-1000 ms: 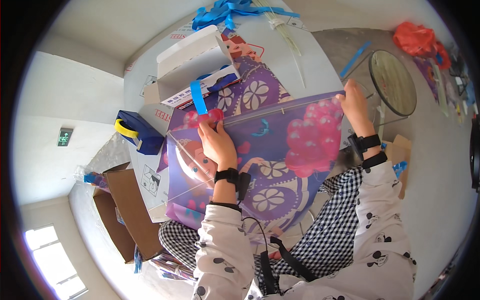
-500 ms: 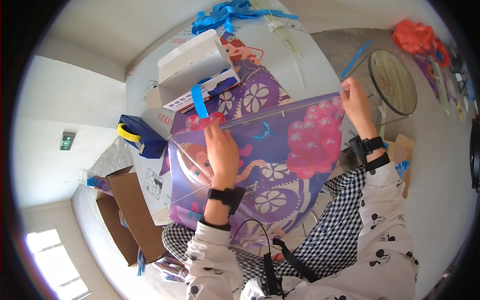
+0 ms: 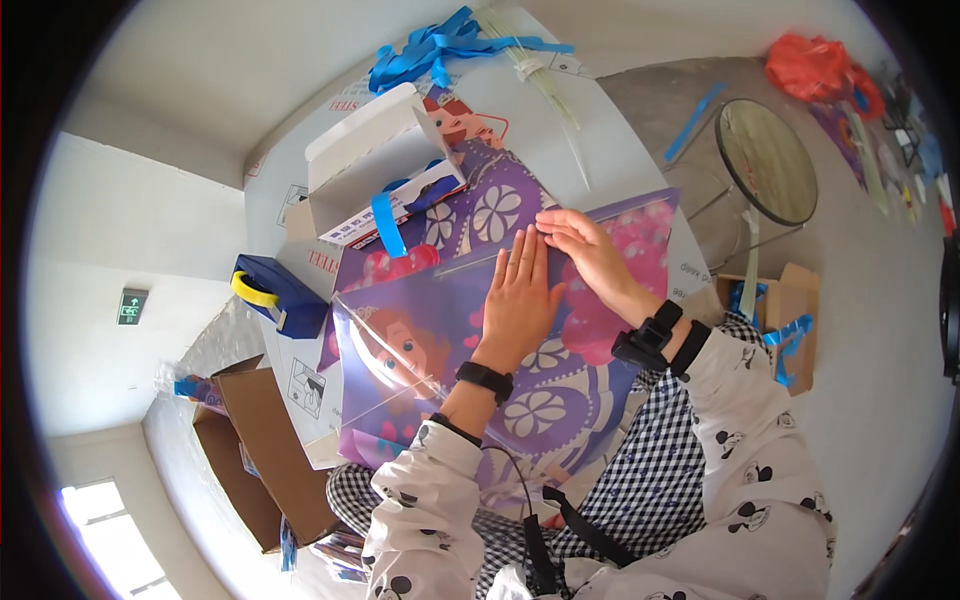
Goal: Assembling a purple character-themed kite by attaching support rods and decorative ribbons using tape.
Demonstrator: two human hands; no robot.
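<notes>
A purple cartoon-printed bag in a clear plastic sleeve (image 3: 420, 350) lies on the white table (image 3: 600, 130) in front of me. My left hand (image 3: 520, 300) presses flat on its middle, fingers together and pointing away. My right hand (image 3: 585, 250) rests just to the right of it, fingers laid along the sleeve's upper edge. Both hands touch each other side by side. More purple flower-printed bags (image 3: 495, 205) lie underneath.
An open white cardboard box (image 3: 375, 165) with a blue strip stands behind the bags. A blue tape dispenser (image 3: 275, 295) sits at the left edge. Blue ribbons (image 3: 435, 45) lie at the far end. Brown cartons (image 3: 265, 450) stand on the floor left; a round stool (image 3: 765, 160) right.
My two hands were apart at the left and right ends of the sleeve; both have moved to its middle and now lie flat side by side.
</notes>
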